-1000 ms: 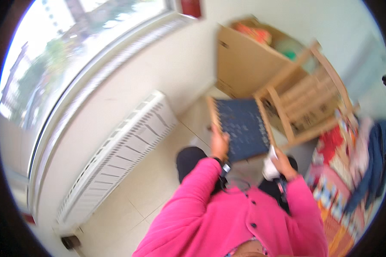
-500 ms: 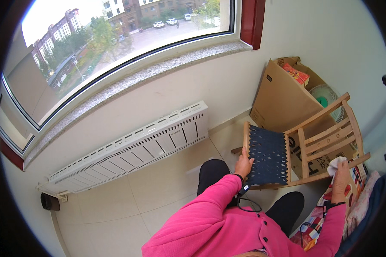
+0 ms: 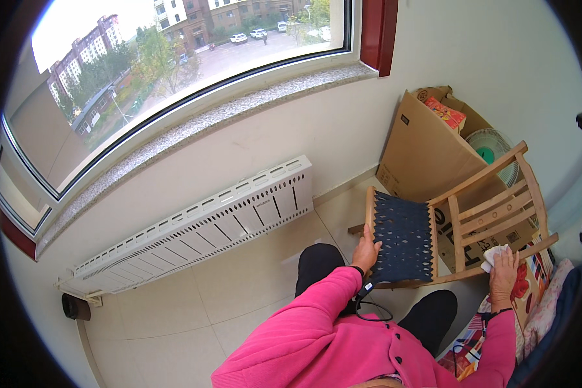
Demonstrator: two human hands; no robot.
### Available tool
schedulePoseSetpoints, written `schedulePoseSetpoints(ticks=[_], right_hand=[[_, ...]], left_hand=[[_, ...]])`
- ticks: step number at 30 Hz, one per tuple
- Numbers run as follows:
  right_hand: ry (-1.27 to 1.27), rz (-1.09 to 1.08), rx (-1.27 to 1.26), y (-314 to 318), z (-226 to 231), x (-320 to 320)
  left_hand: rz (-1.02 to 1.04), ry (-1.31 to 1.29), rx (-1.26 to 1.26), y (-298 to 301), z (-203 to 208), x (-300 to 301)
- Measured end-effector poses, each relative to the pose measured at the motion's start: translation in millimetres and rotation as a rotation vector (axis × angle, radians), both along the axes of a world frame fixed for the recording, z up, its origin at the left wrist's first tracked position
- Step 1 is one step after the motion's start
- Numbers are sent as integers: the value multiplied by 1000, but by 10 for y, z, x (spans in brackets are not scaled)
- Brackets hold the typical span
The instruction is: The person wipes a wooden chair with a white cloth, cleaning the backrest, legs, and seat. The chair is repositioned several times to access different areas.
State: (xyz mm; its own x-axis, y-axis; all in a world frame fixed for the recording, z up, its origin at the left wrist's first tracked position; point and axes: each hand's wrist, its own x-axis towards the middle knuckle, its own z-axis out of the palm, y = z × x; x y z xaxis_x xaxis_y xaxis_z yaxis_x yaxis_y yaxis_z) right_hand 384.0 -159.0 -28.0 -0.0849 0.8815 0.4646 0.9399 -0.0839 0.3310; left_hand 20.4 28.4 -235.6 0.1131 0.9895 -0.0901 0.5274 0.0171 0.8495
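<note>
Left hand (image 3: 366,253) is on the left edge of the wooden chair (image 3: 456,226), curled over the rail with its fingers on the dark blue woven seat (image 3: 404,238). Over on the right, the right hand (image 3: 504,278) has the white cloth (image 3: 493,256) bunched in its grasp, up against the near side rail of the backrest; whether those fingers wrap the wood as well, I can't tell.

And the chair itself? Right of centre, just beyond the knees, seat to the left and backrest slanting off to the right. It's tight on the far side: the cardboard box (image 3: 427,145) stands right behind, the fan (image 3: 495,145) shows beside the backrest's far post, and the pale wall closes in farther right. On the near right, patterned fabrics (image 3: 475,343) crowd up under the right forearm, close to the end of the side rail.

The room is out left: tiled floor (image 3: 168,310) stretches from the left knee (image 3: 319,262) across to the white radiator (image 3: 194,229), whose right end stands well apart from the seat's left edge. The right knee (image 3: 433,317) sits just below the chair's near rail.
</note>
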Motion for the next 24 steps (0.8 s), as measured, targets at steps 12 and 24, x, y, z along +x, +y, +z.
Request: schedulePoseSetpoints(ticks=[12, 24], right_hand=[[238, 8, -7, 73, -851, -186], [81, 6, -103, 66, -909, -540]], left_hand=[[-24, -36, -24, -18, 43, -16], [-11, -11, -34, -12, 29, -6]])
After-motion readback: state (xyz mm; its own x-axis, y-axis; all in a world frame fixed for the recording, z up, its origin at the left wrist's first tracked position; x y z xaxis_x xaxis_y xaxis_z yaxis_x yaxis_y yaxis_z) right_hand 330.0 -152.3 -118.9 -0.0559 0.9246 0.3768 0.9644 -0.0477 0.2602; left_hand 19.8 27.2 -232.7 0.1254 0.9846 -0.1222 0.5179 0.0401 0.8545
